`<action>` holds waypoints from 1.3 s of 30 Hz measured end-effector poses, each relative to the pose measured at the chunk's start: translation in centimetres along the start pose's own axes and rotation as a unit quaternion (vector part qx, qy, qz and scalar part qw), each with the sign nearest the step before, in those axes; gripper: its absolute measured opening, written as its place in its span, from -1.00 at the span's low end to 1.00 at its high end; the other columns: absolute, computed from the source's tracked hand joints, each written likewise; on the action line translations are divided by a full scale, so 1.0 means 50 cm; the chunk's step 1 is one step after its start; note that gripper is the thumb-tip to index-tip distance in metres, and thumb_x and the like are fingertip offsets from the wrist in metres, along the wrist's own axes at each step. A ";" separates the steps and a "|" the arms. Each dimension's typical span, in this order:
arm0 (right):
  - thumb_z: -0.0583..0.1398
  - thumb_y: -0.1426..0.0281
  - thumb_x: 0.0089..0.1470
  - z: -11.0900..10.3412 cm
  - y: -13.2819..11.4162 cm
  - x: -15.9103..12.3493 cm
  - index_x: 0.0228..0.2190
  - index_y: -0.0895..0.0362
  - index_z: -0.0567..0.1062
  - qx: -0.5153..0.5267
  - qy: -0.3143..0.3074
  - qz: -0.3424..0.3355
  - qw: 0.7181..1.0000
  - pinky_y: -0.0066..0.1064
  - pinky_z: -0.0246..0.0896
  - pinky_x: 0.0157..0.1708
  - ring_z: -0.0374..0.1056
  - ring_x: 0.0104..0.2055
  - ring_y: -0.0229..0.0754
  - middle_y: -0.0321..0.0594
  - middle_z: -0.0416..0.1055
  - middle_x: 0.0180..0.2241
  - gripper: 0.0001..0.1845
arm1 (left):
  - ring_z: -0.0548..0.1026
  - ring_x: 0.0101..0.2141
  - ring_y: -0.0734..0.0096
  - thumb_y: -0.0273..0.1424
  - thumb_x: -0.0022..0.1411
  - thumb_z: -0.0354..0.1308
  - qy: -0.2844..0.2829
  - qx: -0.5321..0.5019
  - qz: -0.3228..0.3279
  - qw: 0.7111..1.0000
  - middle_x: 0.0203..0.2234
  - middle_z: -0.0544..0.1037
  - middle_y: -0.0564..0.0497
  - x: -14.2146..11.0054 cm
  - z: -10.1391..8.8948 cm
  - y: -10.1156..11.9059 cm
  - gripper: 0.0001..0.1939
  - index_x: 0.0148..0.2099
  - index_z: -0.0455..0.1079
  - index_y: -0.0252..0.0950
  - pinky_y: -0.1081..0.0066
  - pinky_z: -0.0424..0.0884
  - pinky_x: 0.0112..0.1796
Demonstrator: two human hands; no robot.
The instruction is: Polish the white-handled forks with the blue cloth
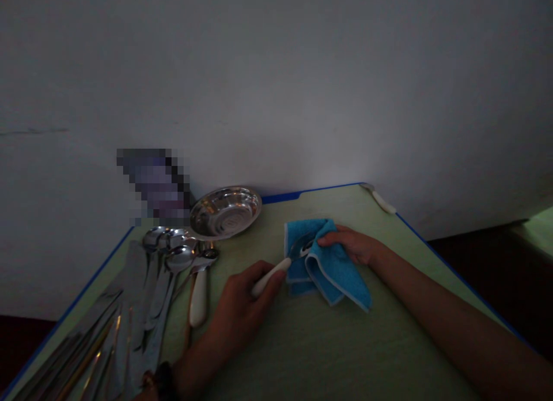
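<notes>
My left hand (248,303) is closed around the white handle (271,277) of a metal utensil. Its shiny metal end (301,246) points right and lies against a blue cloth (341,274) with pale edging. Part of that end is covered, so whether it is a spoon or a fork is unclear. My right hand (348,243) pinches the folded cloth around the metal end, thumb on top, other fingers mostly hidden. Just left of my left hand lies another utensil with a white handle (198,300).
Spoons (180,258) and long-handled cutlery (99,337) crowd the left side of the light green table (345,355). A steel bowl (227,212) stands near the wall, beside a blurred-out upright device (155,185). Another white-handled utensil (382,202) lies at the far right corner.
</notes>
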State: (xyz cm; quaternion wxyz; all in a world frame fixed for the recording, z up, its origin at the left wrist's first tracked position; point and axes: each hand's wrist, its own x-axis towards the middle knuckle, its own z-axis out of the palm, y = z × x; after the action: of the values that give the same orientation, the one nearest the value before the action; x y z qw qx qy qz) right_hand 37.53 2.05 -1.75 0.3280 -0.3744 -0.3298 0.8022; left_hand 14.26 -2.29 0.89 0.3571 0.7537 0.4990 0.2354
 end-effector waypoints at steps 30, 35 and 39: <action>0.34 0.31 -0.25 0.010 0.006 0.017 -0.32 0.14 0.52 -0.297 0.046 -0.152 0.942 -0.20 0.27 -0.12 0.43 -0.28 -0.20 -0.25 0.52 -0.32 -0.65 | 0.45 -0.50 0.39 -0.20 0.25 -0.07 -0.051 0.039 0.020 0.998 -0.51 0.50 0.05 -0.001 0.008 -0.005 -0.70 -0.29 0.38 -0.29 0.46 0.27 -0.47; 0.33 0.26 -0.23 0.017 0.005 0.017 -0.34 0.15 0.52 -0.372 0.061 -0.171 0.911 -0.26 0.30 -0.20 0.42 -0.32 -0.19 -0.24 0.52 -0.34 -0.66 | 0.45 -0.51 0.40 -0.22 0.26 -0.09 -0.057 0.050 0.026 0.997 -0.52 0.50 0.04 -0.003 0.008 -0.007 -0.69 -0.29 0.38 -0.29 0.47 0.26 -0.48; 0.30 0.23 -0.19 0.028 -0.003 0.011 -0.35 0.16 0.51 -0.420 0.041 -0.156 0.893 -0.31 0.32 -0.28 0.41 -0.36 -0.21 -0.25 0.51 -0.37 -0.67 | 0.44 -0.51 0.40 -0.22 0.26 -0.09 -0.056 0.055 0.030 0.996 -0.53 0.50 0.03 -0.003 0.008 -0.007 -0.67 -0.32 0.39 -0.30 0.47 0.26 -0.49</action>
State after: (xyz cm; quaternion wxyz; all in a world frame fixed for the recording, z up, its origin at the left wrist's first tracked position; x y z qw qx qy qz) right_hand 36.17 2.16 -1.12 0.2746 -0.4533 -0.6766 0.5113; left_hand 14.26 -2.47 0.37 0.3356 0.7990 0.4670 0.1757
